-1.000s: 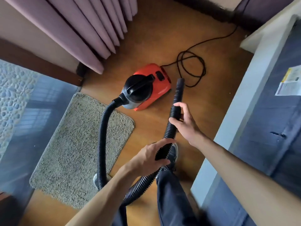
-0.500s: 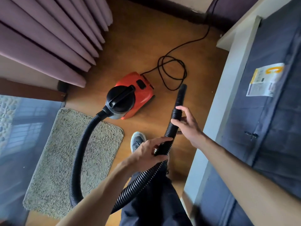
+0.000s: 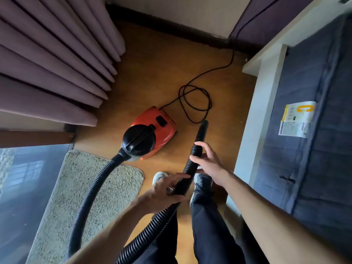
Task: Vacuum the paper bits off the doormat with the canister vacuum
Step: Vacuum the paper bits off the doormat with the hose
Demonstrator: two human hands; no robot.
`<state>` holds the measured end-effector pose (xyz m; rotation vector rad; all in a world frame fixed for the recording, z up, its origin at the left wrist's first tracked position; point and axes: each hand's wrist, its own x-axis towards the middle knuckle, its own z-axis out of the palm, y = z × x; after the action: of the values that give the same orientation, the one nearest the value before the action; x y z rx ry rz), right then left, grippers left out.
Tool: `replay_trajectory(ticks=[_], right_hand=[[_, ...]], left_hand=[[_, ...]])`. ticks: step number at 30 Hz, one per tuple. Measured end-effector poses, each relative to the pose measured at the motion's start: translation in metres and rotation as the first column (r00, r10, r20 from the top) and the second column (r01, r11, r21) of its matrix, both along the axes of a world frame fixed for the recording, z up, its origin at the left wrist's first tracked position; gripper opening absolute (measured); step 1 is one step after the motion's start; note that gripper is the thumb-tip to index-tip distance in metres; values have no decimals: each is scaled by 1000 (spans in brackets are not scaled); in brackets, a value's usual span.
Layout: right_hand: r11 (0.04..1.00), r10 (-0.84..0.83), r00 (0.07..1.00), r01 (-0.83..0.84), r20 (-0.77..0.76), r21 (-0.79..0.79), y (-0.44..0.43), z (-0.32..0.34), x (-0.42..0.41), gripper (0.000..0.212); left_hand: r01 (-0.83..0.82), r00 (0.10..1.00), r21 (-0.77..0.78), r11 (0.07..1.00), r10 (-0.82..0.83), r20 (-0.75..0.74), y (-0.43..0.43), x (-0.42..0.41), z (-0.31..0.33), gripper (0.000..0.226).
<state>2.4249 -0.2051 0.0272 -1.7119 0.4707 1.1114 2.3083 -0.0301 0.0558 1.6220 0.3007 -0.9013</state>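
Canister vacuum — red body, black domed top, upright on the wood floor just beyond the doormat's far corner. Black ribbed hose loops from it over the doormat — beige, shaggy, lying flat. Paper bits not discernible.

Bare wood floor lies open between the curtain and the bed frame; the red canister vacuum, its looped cord and the hose arching over the doormat crowd the middle.
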Motion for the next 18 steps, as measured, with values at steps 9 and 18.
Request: replay_trajectory(ticks=[9, 18], right_hand=[[999, 28, 996, -30, -85, -26, -7, -7, 43, 47], [988, 135, 986, -141, -93, -66, -33, -2, 98, 47]], left_hand=[[-54, 994, -10, 999, 53, -98, -23, 36, 0, 66], [-104, 986, 7, 995, 104, -133, -59, 81, 7, 70]])
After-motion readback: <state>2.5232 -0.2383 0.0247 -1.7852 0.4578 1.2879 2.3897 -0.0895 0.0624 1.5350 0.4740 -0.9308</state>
